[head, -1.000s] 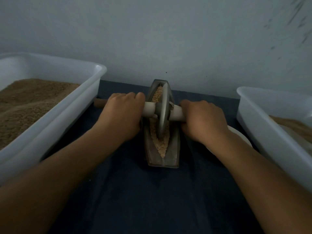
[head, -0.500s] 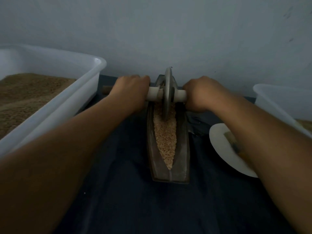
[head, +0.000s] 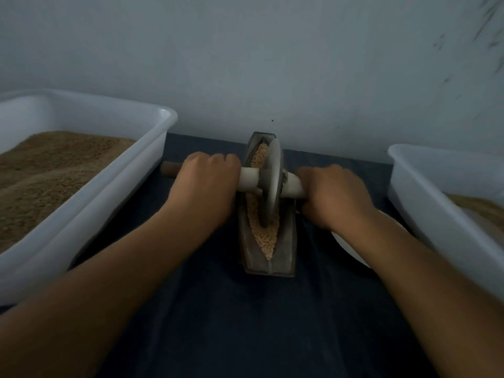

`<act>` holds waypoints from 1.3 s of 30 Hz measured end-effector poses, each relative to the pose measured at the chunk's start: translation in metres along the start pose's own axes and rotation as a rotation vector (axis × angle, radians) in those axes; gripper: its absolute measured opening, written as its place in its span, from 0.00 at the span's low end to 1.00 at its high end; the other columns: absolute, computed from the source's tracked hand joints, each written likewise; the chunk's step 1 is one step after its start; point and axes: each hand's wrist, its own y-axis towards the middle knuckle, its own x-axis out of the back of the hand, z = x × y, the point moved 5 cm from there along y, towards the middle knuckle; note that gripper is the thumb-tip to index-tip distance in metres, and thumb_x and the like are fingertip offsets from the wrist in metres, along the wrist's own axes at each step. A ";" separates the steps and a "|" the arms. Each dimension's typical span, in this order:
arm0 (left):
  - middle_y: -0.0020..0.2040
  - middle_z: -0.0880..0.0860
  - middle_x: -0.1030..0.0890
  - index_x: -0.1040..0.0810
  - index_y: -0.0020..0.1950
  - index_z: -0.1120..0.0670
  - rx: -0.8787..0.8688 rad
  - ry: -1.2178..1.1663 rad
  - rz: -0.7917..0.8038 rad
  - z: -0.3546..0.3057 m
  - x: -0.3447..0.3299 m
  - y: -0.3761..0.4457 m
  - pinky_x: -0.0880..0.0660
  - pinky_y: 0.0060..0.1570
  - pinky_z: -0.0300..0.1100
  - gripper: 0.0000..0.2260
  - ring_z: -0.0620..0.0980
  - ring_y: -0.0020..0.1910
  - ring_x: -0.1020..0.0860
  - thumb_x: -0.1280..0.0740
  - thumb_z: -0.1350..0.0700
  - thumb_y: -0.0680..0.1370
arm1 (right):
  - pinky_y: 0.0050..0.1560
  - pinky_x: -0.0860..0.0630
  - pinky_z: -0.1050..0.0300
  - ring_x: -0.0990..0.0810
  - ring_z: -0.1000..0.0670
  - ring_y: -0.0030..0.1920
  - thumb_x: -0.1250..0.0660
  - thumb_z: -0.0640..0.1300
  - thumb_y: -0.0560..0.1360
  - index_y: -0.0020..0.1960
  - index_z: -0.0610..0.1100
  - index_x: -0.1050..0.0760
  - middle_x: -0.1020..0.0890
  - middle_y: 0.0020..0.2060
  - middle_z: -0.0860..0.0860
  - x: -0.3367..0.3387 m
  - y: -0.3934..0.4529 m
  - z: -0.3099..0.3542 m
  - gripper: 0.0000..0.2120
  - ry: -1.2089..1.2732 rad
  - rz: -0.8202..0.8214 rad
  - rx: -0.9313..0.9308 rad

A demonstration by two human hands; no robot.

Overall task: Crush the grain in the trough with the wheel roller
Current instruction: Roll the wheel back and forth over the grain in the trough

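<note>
Wheel back mid-trough, both hands clenched round axle; uneven push risks spilling grain.

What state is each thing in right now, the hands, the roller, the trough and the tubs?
Left hand: closed on the handle.
Right hand: closed on the handle.
Wheel roller: upright, standing in the grain.
Trough: holding grain.
Left tub: nearly full.
Right tub: partly filled.

wheel roller – dull grey metal | trough – matt metal | bins – glossy white plastic | tablecloth – dark cloth
</note>
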 end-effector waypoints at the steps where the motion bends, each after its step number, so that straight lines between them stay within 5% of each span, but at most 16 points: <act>1: 0.52 0.52 0.22 0.31 0.56 0.53 -0.008 -0.008 -0.036 -0.002 0.003 -0.010 0.31 0.51 0.44 0.14 0.51 0.49 0.23 0.30 0.52 0.74 | 0.36 0.36 0.55 0.23 0.41 0.41 0.30 0.52 0.71 0.51 0.52 0.26 0.20 0.42 0.47 0.004 -0.009 0.002 0.10 -0.003 -0.036 0.006; 4: 0.51 0.51 0.22 0.31 0.54 0.52 -0.022 -0.050 -0.097 -0.001 0.009 -0.030 0.32 0.53 0.43 0.15 0.50 0.48 0.24 0.29 0.52 0.73 | 0.33 0.40 0.56 0.28 0.45 0.34 0.30 0.50 0.71 0.49 0.50 0.26 0.21 0.38 0.50 0.014 -0.030 0.007 0.09 -0.035 -0.129 0.049; 9: 0.49 0.50 0.23 0.32 0.53 0.51 -0.030 -0.034 -0.098 0.001 0.012 -0.041 0.33 0.46 0.42 0.17 0.49 0.45 0.25 0.27 0.51 0.71 | 0.34 0.38 0.56 0.23 0.44 0.38 0.29 0.49 0.71 0.48 0.49 0.26 0.21 0.39 0.50 0.019 -0.037 0.011 0.09 -0.009 -0.185 0.092; 13: 0.48 0.50 0.23 0.33 0.52 0.51 -0.039 -0.011 -0.073 0.001 0.007 -0.032 0.32 0.47 0.43 0.17 0.48 0.43 0.27 0.28 0.51 0.71 | 0.31 0.42 0.56 0.33 0.48 0.33 0.29 0.50 0.70 0.48 0.49 0.26 0.22 0.36 0.51 0.012 -0.030 0.008 0.10 -0.025 -0.199 0.081; 18: 0.53 0.53 0.21 0.30 0.55 0.53 -0.038 -0.020 -0.011 0.003 -0.004 0.007 0.32 0.56 0.45 0.13 0.52 0.50 0.23 0.30 0.55 0.74 | 0.28 0.48 0.58 0.31 0.45 0.35 0.30 0.51 0.70 0.51 0.50 0.27 0.22 0.39 0.49 -0.003 0.002 -0.001 0.13 -0.073 -0.099 -0.014; 25: 0.54 0.55 0.21 0.28 0.57 0.55 -0.019 0.022 0.125 0.011 -0.021 0.061 0.29 0.49 0.47 0.10 0.55 0.52 0.22 0.32 0.57 0.77 | 0.35 0.36 0.57 0.20 0.43 0.46 0.31 0.51 0.71 0.52 0.49 0.23 0.19 0.49 0.47 -0.026 0.063 -0.017 0.12 -0.051 0.087 -0.060; 29: 0.56 0.57 0.21 0.27 0.60 0.56 -0.012 0.036 0.160 0.013 -0.023 0.076 0.28 0.50 0.49 0.12 0.57 0.54 0.22 0.33 0.57 0.77 | 0.38 0.30 0.57 0.25 0.46 0.39 0.30 0.51 0.71 0.54 0.47 0.22 0.21 0.46 0.46 -0.031 0.093 -0.021 0.14 -0.071 0.258 -0.059; 39: 0.51 0.54 0.20 0.26 0.57 0.53 -0.015 0.055 0.059 0.009 -0.019 0.060 0.29 0.46 0.46 0.09 0.53 0.49 0.21 0.33 0.54 0.77 | 0.33 0.37 0.59 0.27 0.46 0.37 0.31 0.50 0.70 0.51 0.49 0.22 0.19 0.46 0.47 -0.029 0.068 -0.019 0.10 -0.060 0.128 -0.044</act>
